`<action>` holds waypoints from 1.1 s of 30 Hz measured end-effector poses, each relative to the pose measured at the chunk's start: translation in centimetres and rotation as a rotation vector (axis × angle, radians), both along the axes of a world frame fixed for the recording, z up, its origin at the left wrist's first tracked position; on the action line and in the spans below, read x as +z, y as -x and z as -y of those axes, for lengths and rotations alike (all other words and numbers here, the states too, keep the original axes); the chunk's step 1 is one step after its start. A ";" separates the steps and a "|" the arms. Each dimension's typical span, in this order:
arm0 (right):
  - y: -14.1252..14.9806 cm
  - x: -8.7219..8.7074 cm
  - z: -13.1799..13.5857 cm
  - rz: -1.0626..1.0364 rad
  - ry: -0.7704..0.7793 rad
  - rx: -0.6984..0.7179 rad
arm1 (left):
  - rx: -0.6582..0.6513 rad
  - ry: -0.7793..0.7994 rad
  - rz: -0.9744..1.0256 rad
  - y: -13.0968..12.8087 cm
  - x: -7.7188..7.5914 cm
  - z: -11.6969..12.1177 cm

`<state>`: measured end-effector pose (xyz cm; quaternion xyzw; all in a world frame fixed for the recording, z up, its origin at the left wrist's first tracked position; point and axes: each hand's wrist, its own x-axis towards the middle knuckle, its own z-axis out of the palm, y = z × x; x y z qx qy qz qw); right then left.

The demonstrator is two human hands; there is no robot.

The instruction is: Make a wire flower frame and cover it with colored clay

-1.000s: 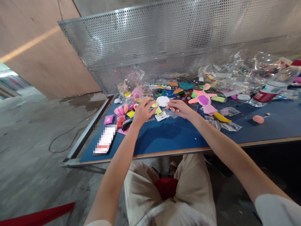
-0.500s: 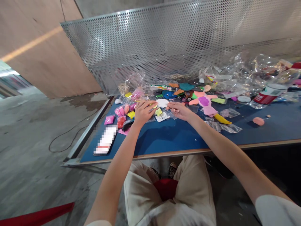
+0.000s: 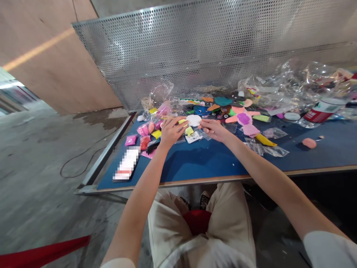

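Observation:
A flat white oval piece of what looks like modelling clay [image 3: 193, 120] is held up between my two hands above the table. My left hand [image 3: 171, 131] pinches its left edge, with the fingers stretched towards it and the thumb partly hidden. Thumb and fingers of my right hand [image 3: 214, 130] grip the right edge. Just below the piece lie a small yellow lump [image 3: 189, 131] and a clear wrapper [image 3: 194, 137]. Beside my left hand are a yellow packet [image 3: 156, 134] and a red packet [image 3: 144, 142].
A pink and purple clay figure [image 3: 244, 119] and a yellow piece [image 3: 265, 140] lie to the right. Farther right stands a tilted bottle [image 3: 319, 111] near crumpled plastic bags [image 3: 304, 83]. A phone-like blurred object [image 3: 126, 163] lies at the left. A perforated metal panel [image 3: 178, 48] stands behind.
The view has shifted slightly. Both hands keep the white piece between them, with hardly any visible movement.

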<state>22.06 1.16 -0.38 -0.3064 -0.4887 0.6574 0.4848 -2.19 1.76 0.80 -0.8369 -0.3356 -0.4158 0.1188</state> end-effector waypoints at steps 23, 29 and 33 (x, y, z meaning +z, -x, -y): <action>-0.7 0.7 0.9 0.331 -0.484 -0.221 | -0.309 0.783 0.705 -0.5 -0.6 -0.7; -0.4 0.4 0.7 0.370 -0.584 -0.214 | -0.344 0.834 0.838 -1.0 -0.4 -0.4; -0.6 0.3 0.6 0.421 -0.603 -0.245 | -0.300 0.899 0.876 -0.9 -0.4 -0.5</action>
